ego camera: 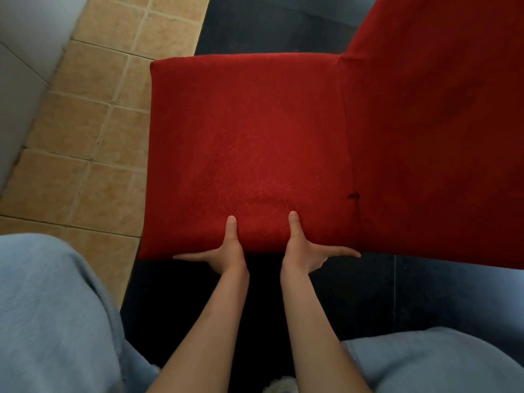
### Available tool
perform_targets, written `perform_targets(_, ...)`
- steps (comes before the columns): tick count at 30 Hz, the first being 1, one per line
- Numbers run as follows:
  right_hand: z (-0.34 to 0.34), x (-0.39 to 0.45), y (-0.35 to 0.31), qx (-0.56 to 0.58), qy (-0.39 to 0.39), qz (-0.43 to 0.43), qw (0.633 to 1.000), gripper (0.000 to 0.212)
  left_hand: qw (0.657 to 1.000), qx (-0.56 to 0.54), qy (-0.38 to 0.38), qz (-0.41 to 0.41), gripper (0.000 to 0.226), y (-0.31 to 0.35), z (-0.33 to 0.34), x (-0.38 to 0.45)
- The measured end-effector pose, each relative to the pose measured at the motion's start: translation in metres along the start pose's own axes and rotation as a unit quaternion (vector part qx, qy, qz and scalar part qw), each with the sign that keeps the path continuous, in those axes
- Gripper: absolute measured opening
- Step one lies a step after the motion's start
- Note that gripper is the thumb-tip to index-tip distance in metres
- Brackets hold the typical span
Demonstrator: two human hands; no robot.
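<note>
Gripping the near edge of the red fabric-covered chair seat (249, 143), the left hand (226, 253) and right hand (300, 253) lay thumbs on top, forefingers stretched along the rim, other fingers tucked underneath. It stands at the black floor mat's (368, 293) left edge. The padding probably yields over a stiff, fairly heavy frame, so the firm rim looks the best hold.
</note>
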State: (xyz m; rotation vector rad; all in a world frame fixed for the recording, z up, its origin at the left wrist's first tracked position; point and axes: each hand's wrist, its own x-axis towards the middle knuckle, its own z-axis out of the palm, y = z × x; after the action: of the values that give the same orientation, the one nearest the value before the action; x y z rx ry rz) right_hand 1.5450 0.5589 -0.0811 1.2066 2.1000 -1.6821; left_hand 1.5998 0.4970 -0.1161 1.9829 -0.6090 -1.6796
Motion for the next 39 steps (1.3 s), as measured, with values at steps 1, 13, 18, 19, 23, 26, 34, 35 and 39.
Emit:
perform_targets(1, 0.001, 0.000, 0.000, 0.003, 0.001, 0.004, 1.000, 0.153, 1.000, 0.001, 0.000, -0.001, 0.146, 0.001, 0.000, 0.000)
perform_targets(13, 0.001, 0.001, 0.000, 0.027, -0.009, 0.014, 0.999, 0.151, 1.000, -0.009, 0.006, 0.003, 0.145, -0.001, 0.003, -0.003)
perform_targets(18, 0.002, 0.002, 0.002, 0.038, -0.003, 0.006, 0.999, 0.150, 1.000, -0.017, 0.004, 0.019, 0.145, -0.003, 0.003, -0.001)
perform_targets(19, 0.003, 0.003, 0.002, 0.040, -0.004, 0.004, 0.999, 0.149, 1.000, -0.020, 0.001, 0.021, 0.145, -0.003, 0.003, -0.001)
perform_targets(23, 0.003, 0.006, 0.006, 0.040, -0.006, -0.001, 0.999, 0.148, 0.999, -0.034, -0.011, 0.025, 0.145, -0.005, 0.003, 0.000)
perform_targets(26, 0.002, 0.005, 0.006, 0.038, -0.004, 0.000, 0.999, 0.148, 0.999, -0.038, -0.020, 0.012, 0.145, -0.003, 0.002, 0.001)
perform_targets(34, -0.014, -0.030, -0.012, 0.014, 0.009, 0.017, 1.000, 0.148, 0.999, 0.001, -0.008, -0.033, 0.145, 0.026, -0.026, -0.024)
perform_targets(35, -0.018, -0.038, -0.015, 0.010, 0.015, 0.022, 1.000, 0.148, 0.999, 0.008, -0.004, -0.034, 0.145, 0.031, -0.033, -0.029)
perform_targets(39, -0.035, -0.078, -0.028, -0.007, 0.025, 0.048, 0.999, 0.149, 0.998, 0.031, 0.014, -0.045, 0.145, 0.055, -0.062, -0.054)
